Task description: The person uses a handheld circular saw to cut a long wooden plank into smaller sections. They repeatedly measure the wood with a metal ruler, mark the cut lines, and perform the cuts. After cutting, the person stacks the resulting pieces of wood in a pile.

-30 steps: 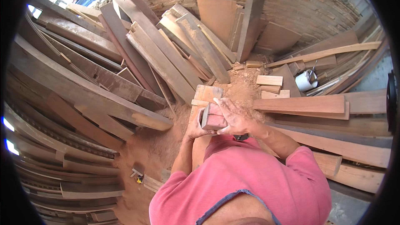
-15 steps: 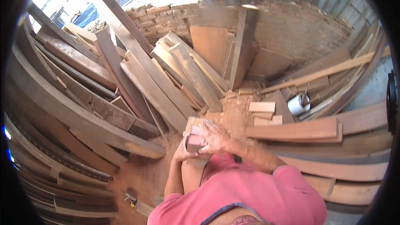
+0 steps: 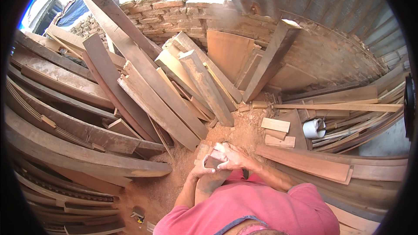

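A small reddish-brown wooden block (image 3: 212, 162) with a paler top rests over a thicker wooden piece (image 3: 208, 183) in front of my body. My left hand (image 3: 200, 168) is closed on the block's left side, its thumb along the near face. From the right, my right hand (image 3: 233, 157) grips the block's far right edge, thumb bent toward the left thumb. Some fingertips are hidden behind the block. Beyond it, the pale end of a board (image 3: 202, 151) shows next to the sawdust.
Planks (image 3: 156, 100) lean on a brick wall (image 3: 152, 17) ahead; long beams (image 3: 87, 156) are stacked at left. To the right lie boards (image 3: 305, 161), short offcuts (image 3: 275, 125) and a white cylindrical container (image 3: 313, 128). A small tool with a yellow part (image 3: 139, 218) lies on the sawdust-covered floor.
My view has shifted, and the hands and block appear lower. My right hand, earlier spread flat over the block's far side, now grips its edge with the thumb over it.
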### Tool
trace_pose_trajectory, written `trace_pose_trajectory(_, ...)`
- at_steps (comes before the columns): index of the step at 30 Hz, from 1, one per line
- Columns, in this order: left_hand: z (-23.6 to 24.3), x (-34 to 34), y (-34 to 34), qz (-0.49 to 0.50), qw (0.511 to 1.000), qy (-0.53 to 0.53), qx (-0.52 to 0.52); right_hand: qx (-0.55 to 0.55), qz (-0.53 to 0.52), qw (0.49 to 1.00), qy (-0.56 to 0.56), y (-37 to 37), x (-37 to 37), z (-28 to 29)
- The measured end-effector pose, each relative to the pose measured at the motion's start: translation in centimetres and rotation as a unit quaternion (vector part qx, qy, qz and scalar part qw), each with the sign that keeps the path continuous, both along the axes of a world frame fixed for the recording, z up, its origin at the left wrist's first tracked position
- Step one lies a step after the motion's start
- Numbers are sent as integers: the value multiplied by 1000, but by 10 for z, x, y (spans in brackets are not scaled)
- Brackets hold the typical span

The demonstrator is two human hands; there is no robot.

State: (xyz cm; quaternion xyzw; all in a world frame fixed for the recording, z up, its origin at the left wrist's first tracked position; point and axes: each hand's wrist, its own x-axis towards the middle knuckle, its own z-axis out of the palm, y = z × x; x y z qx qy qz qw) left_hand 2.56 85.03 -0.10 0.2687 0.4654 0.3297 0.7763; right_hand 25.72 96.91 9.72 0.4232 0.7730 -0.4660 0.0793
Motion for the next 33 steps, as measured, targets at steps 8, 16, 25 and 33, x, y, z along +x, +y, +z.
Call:
trace_pose_trajectory(8, -38, -18, -21, 76, 997, -9, -19, -10, 71, 997, 9, 28, -31, 15)
trace_pose_trajectory(16, 6, -5, -8, 151, 985, 75, 25, -71, 183, 980, 34, 72, -42, 16)
trace_pose_trajectory(25, 89, 12, 93, 142, 964, 192, 119, 10, 267, 960, 85, 178, -32, 92)
trace_pose_trajectory(33, 55, 58, 208, 23, 901, 392, 186, 186, 286, 939, 35, 238, 3, 58)
